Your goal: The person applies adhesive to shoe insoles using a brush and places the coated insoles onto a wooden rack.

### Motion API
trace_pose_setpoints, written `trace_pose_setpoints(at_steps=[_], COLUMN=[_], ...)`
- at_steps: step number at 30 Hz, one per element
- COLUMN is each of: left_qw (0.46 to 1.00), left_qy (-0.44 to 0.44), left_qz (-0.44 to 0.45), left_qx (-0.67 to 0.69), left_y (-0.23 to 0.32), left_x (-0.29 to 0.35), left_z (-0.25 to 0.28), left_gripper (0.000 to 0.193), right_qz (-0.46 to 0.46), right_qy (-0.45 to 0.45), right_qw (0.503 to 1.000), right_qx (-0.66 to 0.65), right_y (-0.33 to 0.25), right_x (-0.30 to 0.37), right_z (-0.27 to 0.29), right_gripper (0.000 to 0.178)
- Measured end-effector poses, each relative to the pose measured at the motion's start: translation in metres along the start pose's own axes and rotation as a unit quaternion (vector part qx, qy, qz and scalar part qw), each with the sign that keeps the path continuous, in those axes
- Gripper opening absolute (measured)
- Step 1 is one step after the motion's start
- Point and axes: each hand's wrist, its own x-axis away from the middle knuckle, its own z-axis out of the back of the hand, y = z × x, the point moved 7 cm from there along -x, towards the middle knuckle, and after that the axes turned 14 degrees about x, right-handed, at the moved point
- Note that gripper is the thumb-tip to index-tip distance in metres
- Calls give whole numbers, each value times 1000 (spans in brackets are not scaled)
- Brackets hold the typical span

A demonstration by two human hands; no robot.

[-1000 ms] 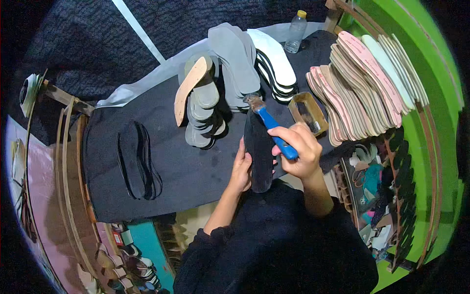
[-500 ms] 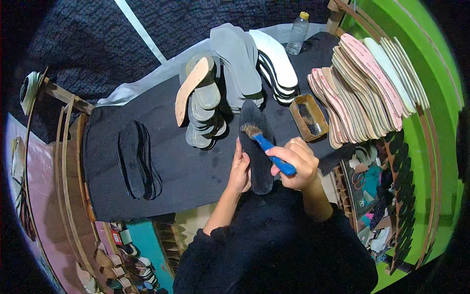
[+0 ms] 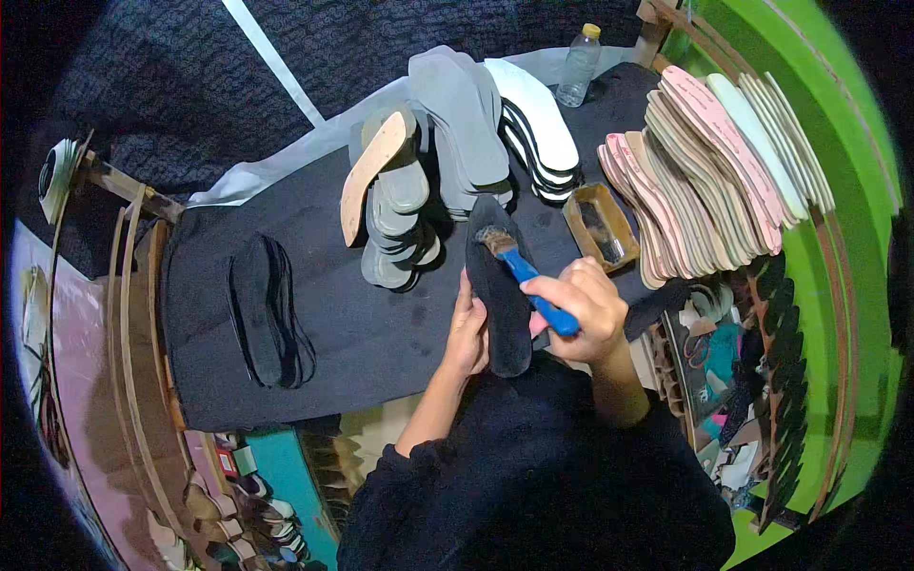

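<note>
My left hand (image 3: 467, 328) grips a black shoe insole (image 3: 508, 328) by its left edge, holding it lengthwise in front of me above the near edge of the table. In my right hand (image 3: 588, 309) is a paintbrush (image 3: 541, 297) with a blue handle. Its brown bristles press on the upper part of the insole's face. To the right of the brush stands an open, amber-stained rectangular container (image 3: 617, 257) with a dark interior. Beyond the insole lies a stack of grey insoles (image 3: 466, 124).
A black cloth (image 3: 352, 328) covers the table. Black insoles (image 3: 262, 314) lie at left; grey ones with a tan piece (image 3: 371, 167) on top sit mid-table. White-topped insoles (image 3: 543, 119), a bottle (image 3: 579, 67) and rows of pink and beige insoles (image 3: 685, 190) fill the far right.
The brush tip has shifted slightly right and up along the insole, and my right hand has moved a little to the right. My left hand keeps its hold.
</note>
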Motion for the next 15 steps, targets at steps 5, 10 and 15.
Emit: trace_pose_setpoints(at_steps=[5,10,15], left_qw=[992,991,989], left_qy=[-8,49,-17], left_qz=[82,93,71], left_qx=[96,86,129], left_y=[-1,1,1], left_x=[7,7,6], left_z=[-13,-9,-12], left_gripper=[56,59,54], right_qz=[-10,15,4], right_qy=[6,-51,-3], right_qw=[1000,998,999], right_qx=[27,14,34], right_y=[8,-6,3], right_x=[-5,2,4], right_z=[-3,-4,-3], right_gripper=[36,30,35])
